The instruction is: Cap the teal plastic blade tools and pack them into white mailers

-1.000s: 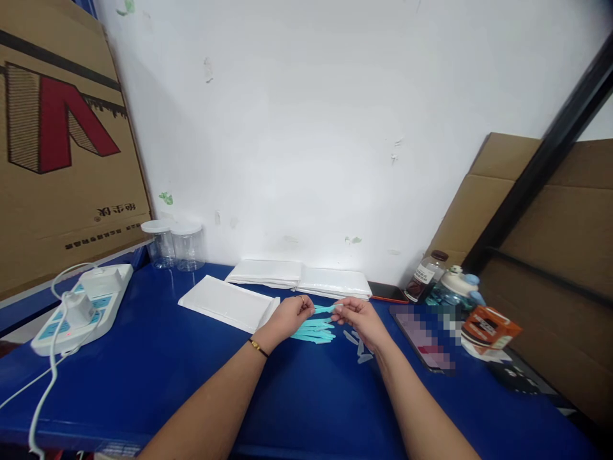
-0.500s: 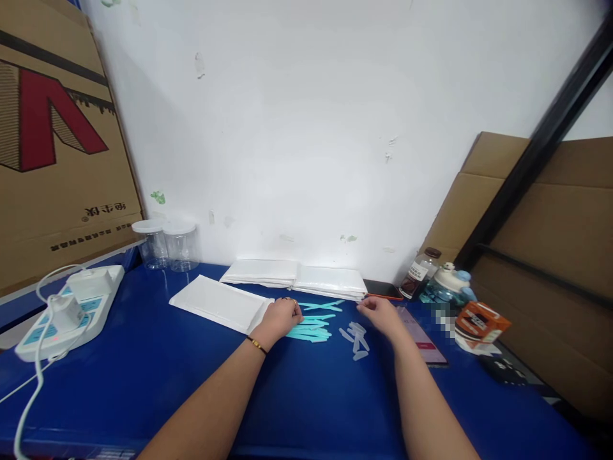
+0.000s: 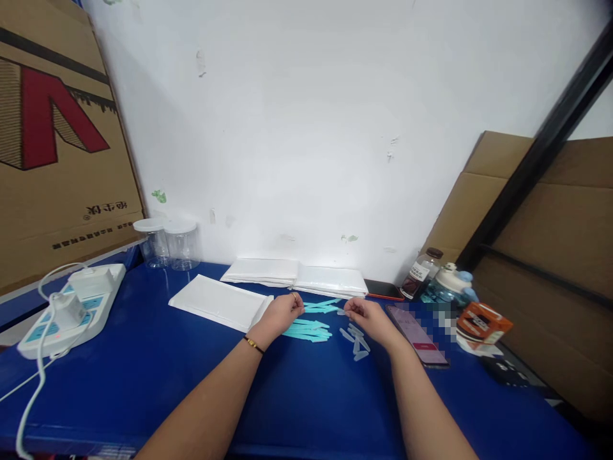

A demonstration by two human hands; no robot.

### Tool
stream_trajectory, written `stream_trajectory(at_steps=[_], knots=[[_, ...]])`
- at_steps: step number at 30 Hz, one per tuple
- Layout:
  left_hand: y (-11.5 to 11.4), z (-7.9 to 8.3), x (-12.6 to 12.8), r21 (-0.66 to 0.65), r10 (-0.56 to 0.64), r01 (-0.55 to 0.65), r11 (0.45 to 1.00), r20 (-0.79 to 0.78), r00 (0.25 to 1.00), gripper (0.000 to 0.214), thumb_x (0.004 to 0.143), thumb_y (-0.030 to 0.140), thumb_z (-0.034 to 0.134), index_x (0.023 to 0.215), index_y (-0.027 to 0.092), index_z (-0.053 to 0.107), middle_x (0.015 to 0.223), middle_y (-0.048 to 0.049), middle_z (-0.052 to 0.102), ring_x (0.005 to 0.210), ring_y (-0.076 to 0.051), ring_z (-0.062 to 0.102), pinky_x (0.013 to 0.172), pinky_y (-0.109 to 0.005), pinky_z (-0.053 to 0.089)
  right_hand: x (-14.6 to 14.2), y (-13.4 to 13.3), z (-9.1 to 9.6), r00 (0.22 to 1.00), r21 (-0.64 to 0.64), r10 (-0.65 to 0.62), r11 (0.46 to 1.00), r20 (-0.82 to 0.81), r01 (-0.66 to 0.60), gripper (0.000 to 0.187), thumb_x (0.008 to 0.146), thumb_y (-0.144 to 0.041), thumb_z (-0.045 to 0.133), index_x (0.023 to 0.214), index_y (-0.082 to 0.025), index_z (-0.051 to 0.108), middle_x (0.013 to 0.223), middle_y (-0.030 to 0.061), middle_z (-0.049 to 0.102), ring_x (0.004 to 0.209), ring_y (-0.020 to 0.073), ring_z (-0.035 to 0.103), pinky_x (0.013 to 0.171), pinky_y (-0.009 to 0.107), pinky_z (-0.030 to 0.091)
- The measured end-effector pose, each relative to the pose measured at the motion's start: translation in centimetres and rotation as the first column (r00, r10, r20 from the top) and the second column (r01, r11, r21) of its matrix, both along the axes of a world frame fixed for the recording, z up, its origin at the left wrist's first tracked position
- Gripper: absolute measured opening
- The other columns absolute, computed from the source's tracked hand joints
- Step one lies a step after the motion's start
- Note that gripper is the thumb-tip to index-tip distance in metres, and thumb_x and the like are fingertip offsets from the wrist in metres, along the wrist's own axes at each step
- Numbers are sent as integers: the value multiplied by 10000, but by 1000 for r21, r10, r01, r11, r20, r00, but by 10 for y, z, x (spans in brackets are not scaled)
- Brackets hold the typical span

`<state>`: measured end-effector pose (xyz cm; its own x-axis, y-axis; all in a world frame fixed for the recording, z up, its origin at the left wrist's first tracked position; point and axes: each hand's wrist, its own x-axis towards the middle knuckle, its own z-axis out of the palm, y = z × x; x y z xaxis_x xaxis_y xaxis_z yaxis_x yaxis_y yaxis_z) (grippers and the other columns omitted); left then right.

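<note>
Blue desk holds teal strips mid-frame. Left hand pinches one teal strip; right hand pinches a small clear piece.

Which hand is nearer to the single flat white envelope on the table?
Left. The left hand is just right of the flat white envelope; the right hand is farther right.

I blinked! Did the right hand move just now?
Yes. The right hand slid left, away from the phone and closer to the left hand.
</note>
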<state>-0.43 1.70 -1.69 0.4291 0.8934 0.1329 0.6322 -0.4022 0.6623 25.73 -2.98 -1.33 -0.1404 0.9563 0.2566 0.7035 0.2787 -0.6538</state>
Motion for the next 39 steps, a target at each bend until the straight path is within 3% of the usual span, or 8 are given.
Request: stream_trajectory(at_steps=[11,16,20,22,28,33,37,39], knots=[[-1,3,-2,25,11,-11,1000,-21,1000,110,798,278,510,797,197,584,768,0,643,698,-135,571,562,-215,346,-10,0,2,996,41,11,999,-84,-7,157,783,-316,527,804,-189,618,706,1,617,645,139,543,603,228,413],[-3,5,0,49,-4,6,999,-39,999,109,796,277,517,807,198,591,773,3,643,704,-134,575,573,-215,355,-15,0,2,990,-6,33,999,-140,-34,188,775,-342,543,820,-179,622,715,12,619,658,148,555,605,237,428],[-5,5,5,121,-30,41,992,-89,996,107,801,297,537,830,215,600,791,9,650,755,-149,587,659,-234,385,-20,2,-3,977,-60,84,993,-196,-98,184,771,-334,552,827,-175,624,709,12,621,638,145,560,579,234,432],[-6,5,5,170,13,5,985,-104,994,147,771,319,587,879,220,600,865,-4,651,837,-171,587,723,-252,396,-19,6,-8,979,-60,51,996,-196,-64,174,760,-320,558,819,-171,627,696,11,626,626,144,565,580,236,437],[-8,5,-3,154,26,6,988,-199,980,358,654,440,684,931,232,596,1004,-34,587,929,-221,559,761,-289,412,-4,19,-20,986,-57,-125,991,-111,120,203,729,-305,559,840,-164,655,743,34,677,659,162,612,630,254,461],[-8,5,-5,74,-63,85,994,-262,963,211,691,406,648,813,233,643,907,-14,621,882,-194,573,710,-251,405,14,12,-13,967,-17,-244,969,77,246,209,705,-335,586,789,-171,684,803,59,696,743,194,614,680,274,443],[-7,6,-1,0,-63,65,998,-274,960,98,721,298,601,737,214,649,781,0,657,760,-166,587,622,-231,386,23,5,-12,974,-253,-128,952,185,173,139,621,-303,662,609,-166,652,627,37,667,601,166,578,538,241,394],[-7,6,0,-19,-58,56,998,-266,962,100,728,269,575,730,205,651,770,-7,664,734,-161,586,596,-226,377,23,5,-14,980,-284,-89,949,179,138,102,608,-260,666,592,-163,640,606,30,655,577,151,562,520,234,380]])
